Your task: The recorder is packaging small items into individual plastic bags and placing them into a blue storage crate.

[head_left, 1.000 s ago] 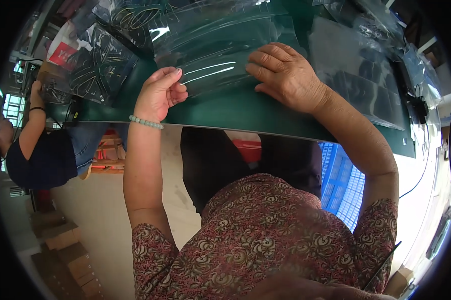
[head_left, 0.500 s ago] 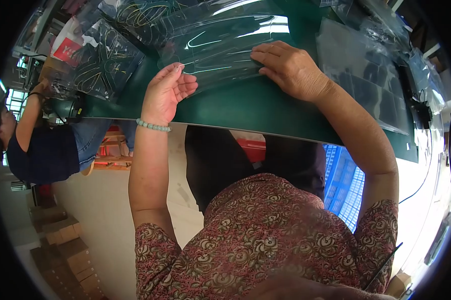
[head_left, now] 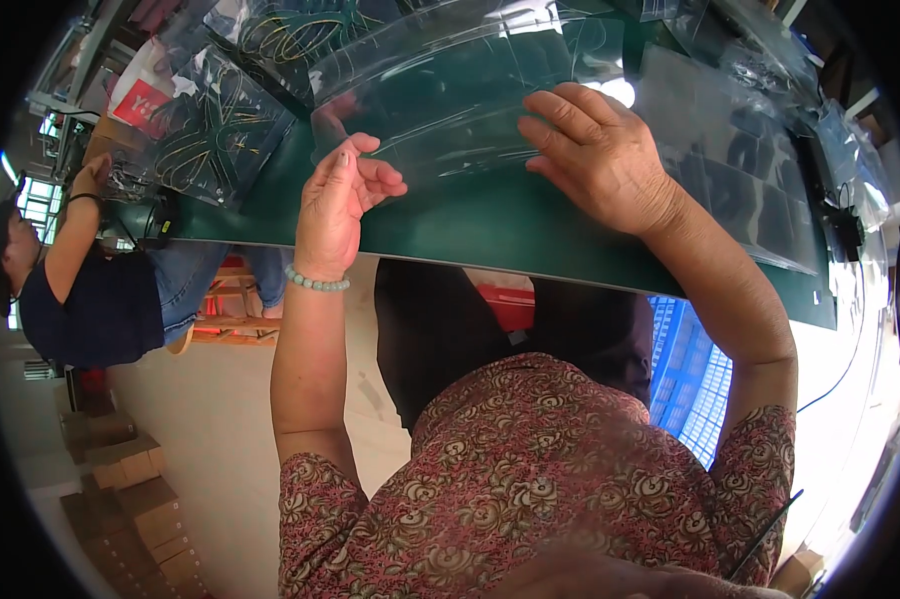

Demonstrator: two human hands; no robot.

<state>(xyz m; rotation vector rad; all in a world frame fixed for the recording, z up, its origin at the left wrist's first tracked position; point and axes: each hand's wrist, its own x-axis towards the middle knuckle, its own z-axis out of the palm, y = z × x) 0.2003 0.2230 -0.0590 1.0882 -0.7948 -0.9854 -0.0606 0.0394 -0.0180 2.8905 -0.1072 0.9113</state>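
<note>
A clear plastic bag point(head_left: 440, 100) lies on the green table point(head_left: 490, 225) in front of me. My left hand point(head_left: 338, 200) pinches the bag's near left corner between thumb and fingers and lifts its edge. A pale bead bracelet point(head_left: 316, 284) circles that wrist. My right hand point(head_left: 602, 160) rests palm down on the bag's right side, fingers spread, pressing it onto the table.
Clear bags with coiled yellow and dark cables point(head_left: 211, 130) lie at the left of the table, more clear bags point(head_left: 739, 150) at the right. A person in a dark top point(head_left: 81, 290) sits at the left. Cardboard boxes point(head_left: 131, 499) stand on the floor. A blue crate point(head_left: 699, 379) is under the table.
Both hands have moved further onto the table with the bag. My left hand has gone from resting at the edge to pinching and lifting the bag's corner.
</note>
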